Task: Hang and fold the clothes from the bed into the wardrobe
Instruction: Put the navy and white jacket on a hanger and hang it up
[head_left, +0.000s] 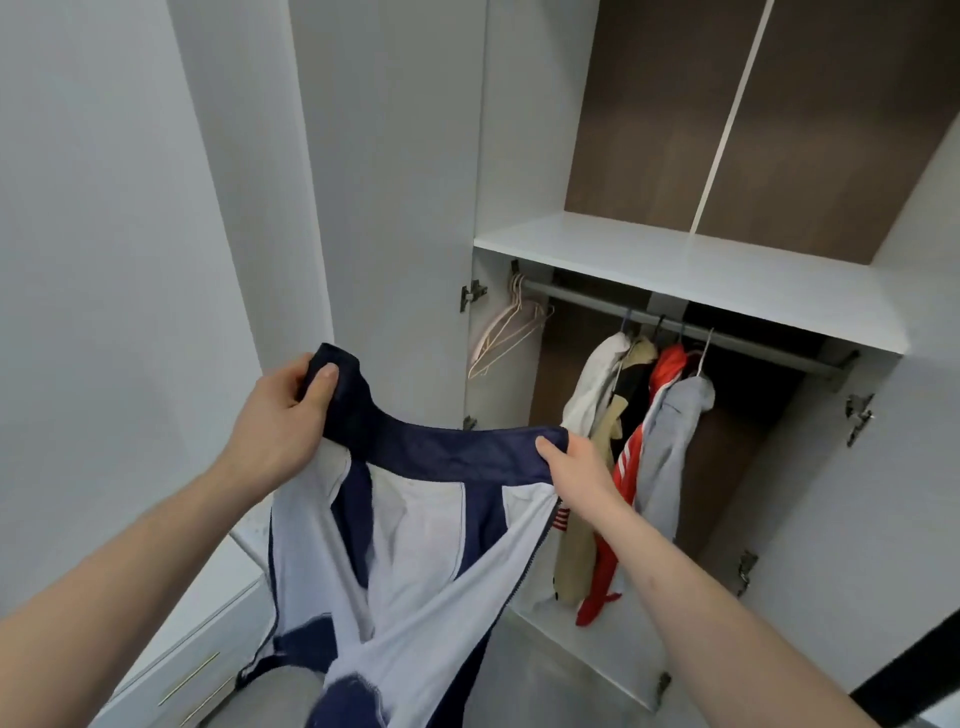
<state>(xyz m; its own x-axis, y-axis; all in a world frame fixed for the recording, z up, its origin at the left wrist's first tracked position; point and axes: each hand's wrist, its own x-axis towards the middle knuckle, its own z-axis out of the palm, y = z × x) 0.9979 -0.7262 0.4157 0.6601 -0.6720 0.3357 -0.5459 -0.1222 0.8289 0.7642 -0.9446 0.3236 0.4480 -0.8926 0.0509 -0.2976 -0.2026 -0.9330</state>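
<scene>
A navy and white zip jacket (415, 525) hangs open in front of me, its white lining facing me. My left hand (280, 415) grips the navy collar at its upper left, thumb on top. The other end of the collar is pinched by my right hand (576, 467). Behind the jacket the wardrobe (675, 260) stands open. Its rail (675, 325) carries several hung garments: a white one (597, 384), a beige and black one, a red one with white stripes (631, 457) and a grey hoodie (675, 431). Empty pale hangers (506, 332) hang at the rail's left end.
The wardrobe's left door (389, 208) stands open just behind the jacket. A white shelf (675, 254) runs above the rail. A white drawer unit with thin metal handles (187, 670) sits low on the left. The right door (909, 467) is open too.
</scene>
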